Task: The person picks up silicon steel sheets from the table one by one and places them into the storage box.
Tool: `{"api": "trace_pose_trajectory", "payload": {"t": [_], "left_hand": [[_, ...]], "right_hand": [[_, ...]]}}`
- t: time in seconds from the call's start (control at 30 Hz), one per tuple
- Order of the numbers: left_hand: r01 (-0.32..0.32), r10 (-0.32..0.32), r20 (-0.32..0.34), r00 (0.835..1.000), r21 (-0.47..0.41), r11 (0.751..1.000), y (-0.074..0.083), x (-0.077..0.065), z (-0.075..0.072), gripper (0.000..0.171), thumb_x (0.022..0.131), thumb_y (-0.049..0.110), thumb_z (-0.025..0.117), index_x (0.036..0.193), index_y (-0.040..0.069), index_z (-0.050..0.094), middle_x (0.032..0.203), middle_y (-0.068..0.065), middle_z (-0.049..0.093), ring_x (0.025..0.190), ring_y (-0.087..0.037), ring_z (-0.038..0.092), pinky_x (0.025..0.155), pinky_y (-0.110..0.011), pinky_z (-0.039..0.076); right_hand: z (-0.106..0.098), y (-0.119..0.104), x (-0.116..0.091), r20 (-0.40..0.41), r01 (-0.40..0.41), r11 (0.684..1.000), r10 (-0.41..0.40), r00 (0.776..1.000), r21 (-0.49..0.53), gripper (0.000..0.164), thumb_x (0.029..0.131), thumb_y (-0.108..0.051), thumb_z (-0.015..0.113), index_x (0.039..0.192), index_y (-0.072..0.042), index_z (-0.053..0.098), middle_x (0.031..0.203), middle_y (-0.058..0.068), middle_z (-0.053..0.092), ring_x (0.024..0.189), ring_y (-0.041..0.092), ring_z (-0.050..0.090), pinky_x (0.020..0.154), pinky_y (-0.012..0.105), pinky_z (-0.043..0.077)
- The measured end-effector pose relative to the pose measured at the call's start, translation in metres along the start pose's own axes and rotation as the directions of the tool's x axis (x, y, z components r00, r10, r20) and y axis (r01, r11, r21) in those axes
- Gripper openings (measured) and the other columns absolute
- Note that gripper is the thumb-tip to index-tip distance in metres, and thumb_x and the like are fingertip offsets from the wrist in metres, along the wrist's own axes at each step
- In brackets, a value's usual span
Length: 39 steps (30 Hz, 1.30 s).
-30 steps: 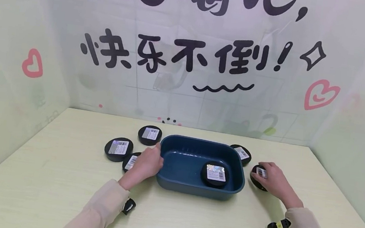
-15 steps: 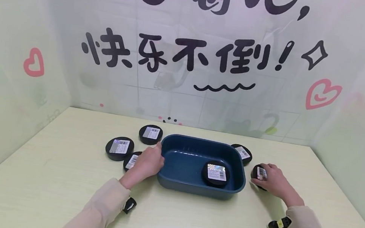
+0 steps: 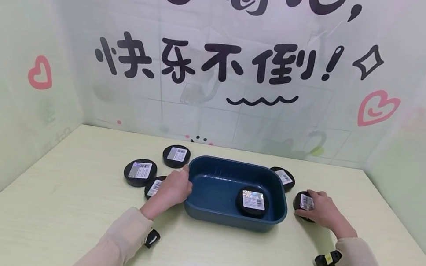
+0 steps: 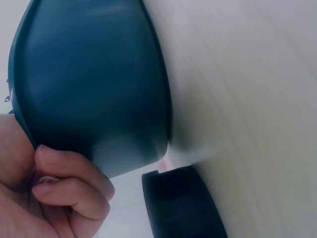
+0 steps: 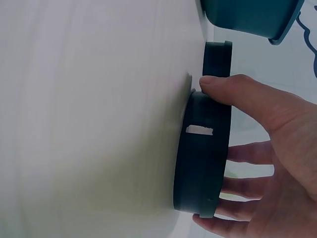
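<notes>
My left hand [image 3: 174,186] grips the left rim of a deep blue rectangular basin [image 3: 203,216]. In the left wrist view the curled fingers [image 4: 74,173] lie against the basin's outer wall. Inside the basin, towards its right end, lies a round flat black container [image 3: 241,207] with a shiny white label. Right of the basin, my right hand [image 3: 324,212] holds another round black container [image 3: 301,201] by its edge. The right wrist view shows the thumb [image 5: 237,91] on one side of this container and the fingers [image 5: 245,186] on the opposite side. Whether it touches the table cannot be told.
A labelled black container [image 3: 289,181] stands behind the basin's right end. Left of the basin are more such containers: one at the back [image 3: 173,163], one farther left [image 3: 136,181], and one partly hidden by the left hand [image 3: 149,191]. Printed walls enclose the pale wooden table [image 3: 221,258].
The right hand has shifted very slightly on its container, and a little more of the label shows. The left hand and the basin stay in place.
</notes>
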<state>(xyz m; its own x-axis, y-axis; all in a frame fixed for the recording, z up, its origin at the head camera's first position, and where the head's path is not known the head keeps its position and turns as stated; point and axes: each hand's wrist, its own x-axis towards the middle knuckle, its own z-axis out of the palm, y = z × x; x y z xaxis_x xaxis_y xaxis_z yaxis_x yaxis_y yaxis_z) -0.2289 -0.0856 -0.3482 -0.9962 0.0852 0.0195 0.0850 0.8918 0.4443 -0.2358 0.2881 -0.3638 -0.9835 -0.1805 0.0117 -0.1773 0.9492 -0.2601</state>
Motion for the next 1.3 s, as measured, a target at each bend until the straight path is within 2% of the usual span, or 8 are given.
{"api": "trace_pose_trajectory", "payload": {"t": [0.3, 0.63, 1.17, 1.3], "left_hand": [[-0.006, 0.006, -0.005, 1.000, -0.002, 1.000, 0.0002, -0.0004, -0.0001, 0.054, 0.087, 0.007, 0.050, 0.137, -0.011, 0.036, 0.087, -0.024, 0.063, 0.063, -0.023, 0.054, 0.049, -0.032, 0.041], [0.002, -0.002, -0.002, 1.000, -0.006, 1.000, 0.0007, -0.0005, -0.0009, 0.055, 0.088, 0.007, 0.051, 0.138, -0.011, 0.035, 0.091, -0.026, 0.063, 0.064, -0.024, 0.055, 0.050, -0.033, 0.042], [0.016, -0.016, 0.011, 1.000, -0.013, 1.000, 0.0013, -0.0009, -0.0014, 0.056, 0.088, 0.007, 0.051, 0.139, -0.010, 0.034, 0.088, -0.024, 0.062, 0.064, -0.023, 0.054, 0.050, -0.032, 0.042], [0.017, -0.017, 0.009, 1.000, -0.011, 1.000, 0.0010, -0.0006, -0.0008, 0.055, 0.088, 0.007, 0.051, 0.138, -0.010, 0.036, 0.091, -0.025, 0.063, 0.066, -0.024, 0.055, 0.052, -0.033, 0.043]], "right_hand": [[-0.0011, -0.0002, -0.0007, 0.030, -0.025, 1.000, 0.025, 0.999, -0.011, 0.083, 0.071, -0.031, 0.077, 0.123, 0.022, 0.040, 0.102, 0.039, 0.048, 0.089, 0.043, 0.052, 0.079, 0.053, 0.045], [-0.0058, 0.0007, -0.0021, 0.116, -0.061, 0.998, 0.059, 0.991, 0.012, 0.086, 0.073, -0.030, 0.075, 0.127, 0.023, 0.033, 0.101, 0.038, 0.048, 0.087, 0.040, 0.052, 0.079, 0.053, 0.045], [-0.0058, 0.0002, -0.0051, 0.078, -0.038, 0.999, 0.036, 0.996, 0.017, 0.075, 0.068, -0.031, 0.077, 0.109, 0.023, 0.045, 0.084, 0.024, 0.053, 0.076, 0.030, 0.052, 0.069, 0.041, 0.046], [-0.0074, -0.0003, -0.0067, 0.083, -0.039, 0.999, 0.037, 0.996, 0.015, 0.075, 0.068, -0.031, 0.077, 0.110, 0.023, 0.045, 0.084, 0.023, 0.054, 0.076, 0.030, 0.052, 0.069, 0.041, 0.046]]}}
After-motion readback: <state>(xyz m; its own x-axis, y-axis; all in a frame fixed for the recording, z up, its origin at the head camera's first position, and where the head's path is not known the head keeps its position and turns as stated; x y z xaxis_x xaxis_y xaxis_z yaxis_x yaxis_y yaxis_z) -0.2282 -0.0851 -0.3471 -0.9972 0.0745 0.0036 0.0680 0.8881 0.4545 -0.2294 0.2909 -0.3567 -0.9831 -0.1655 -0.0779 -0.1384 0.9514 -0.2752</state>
